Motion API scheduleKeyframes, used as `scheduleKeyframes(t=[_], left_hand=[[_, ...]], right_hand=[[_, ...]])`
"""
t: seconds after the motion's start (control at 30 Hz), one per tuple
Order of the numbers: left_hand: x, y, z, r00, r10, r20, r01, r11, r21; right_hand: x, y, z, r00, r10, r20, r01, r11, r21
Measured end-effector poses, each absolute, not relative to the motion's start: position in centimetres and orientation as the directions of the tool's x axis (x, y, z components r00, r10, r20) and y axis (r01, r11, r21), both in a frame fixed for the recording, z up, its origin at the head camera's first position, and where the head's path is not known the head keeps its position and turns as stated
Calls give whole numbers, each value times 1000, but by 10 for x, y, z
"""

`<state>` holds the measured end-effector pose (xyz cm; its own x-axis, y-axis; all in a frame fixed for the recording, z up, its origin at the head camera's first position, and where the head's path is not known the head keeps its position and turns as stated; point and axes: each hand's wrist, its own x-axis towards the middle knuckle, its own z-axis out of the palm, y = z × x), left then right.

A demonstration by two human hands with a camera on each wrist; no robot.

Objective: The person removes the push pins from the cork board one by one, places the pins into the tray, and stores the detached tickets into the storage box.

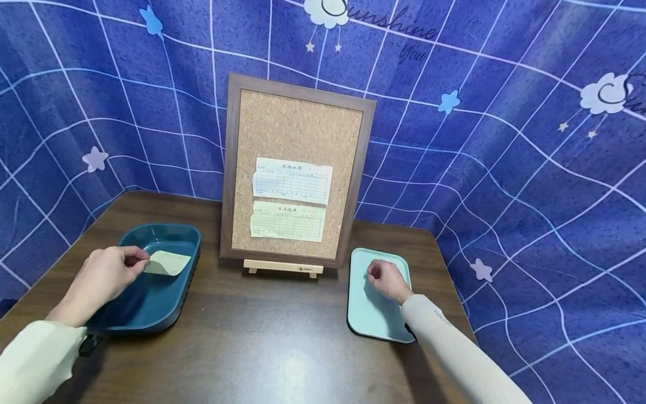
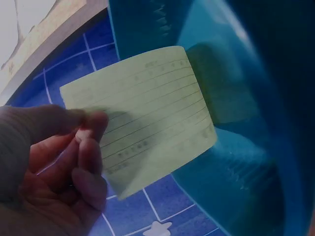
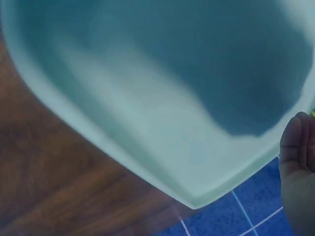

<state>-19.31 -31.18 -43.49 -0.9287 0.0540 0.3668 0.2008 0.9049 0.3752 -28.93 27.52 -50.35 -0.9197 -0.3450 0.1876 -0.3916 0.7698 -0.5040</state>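
My left hand (image 1: 108, 275) pinches a pale yellow paper slip (image 1: 169, 263) by one edge, thumb against fingertip, above the dark blue tray (image 1: 178, 321). Printed ruled lines show on the slip (image 2: 152, 108) in the left wrist view, where its free end tilts over the tray. My right hand (image 1: 388, 279) is over a pale mint tray (image 1: 370, 320), fingers curled. In the right wrist view, a speck of something small and yellow (image 3: 313, 113) shows at its fingertips, mostly cut off by the frame edge; its kind cannot be made out.
A framed cork board (image 1: 303, 123) leans on a small wooden stand (image 1: 282, 266) at the table's back. It bears a white printed form (image 1: 292, 180) with a pale green one (image 1: 287, 221) below. Behind the brown table (image 1: 242, 342) hangs a blue patterned curtain (image 1: 479, 168).
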Motion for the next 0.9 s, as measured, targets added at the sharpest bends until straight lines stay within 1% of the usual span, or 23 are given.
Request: scheduleKeyframes(t=[0.17, 0.23, 0.33, 0.47, 0.7, 0.83, 0.9], left_hand=[[-188, -311, -437, -977, 50, 208, 127, 917, 378], [-187, -312, -438, -989, 62, 136, 109, 922, 372], [-186, -314, -442, -993, 97, 65, 114, 927, 358], [-186, -315, -449, -990, 136, 33, 140, 933, 333], [-184, -315, -461, -984, 176, 5, 170, 941, 292], [-183, -314, -464, -983, 177, -59, 152, 943, 296], [-183, -313, -464, -981, 173, -91, 139, 943, 303]], right_hand=[[-286, 279, -513, -914, -365, 176, -402, 761, -510], [-285, 281, -517, -910, -377, 170, -409, 761, -504], [-284, 284, -522, -907, -385, 170, -417, 760, -498], [-283, 286, -524, -901, -391, 187, -430, 752, -500], [-279, 286, -520, -904, -394, 164, -420, 755, -503], [-277, 285, -518, -915, -372, 153, -398, 775, -491], [-276, 285, -518, -918, -358, 170, -394, 782, -484]])
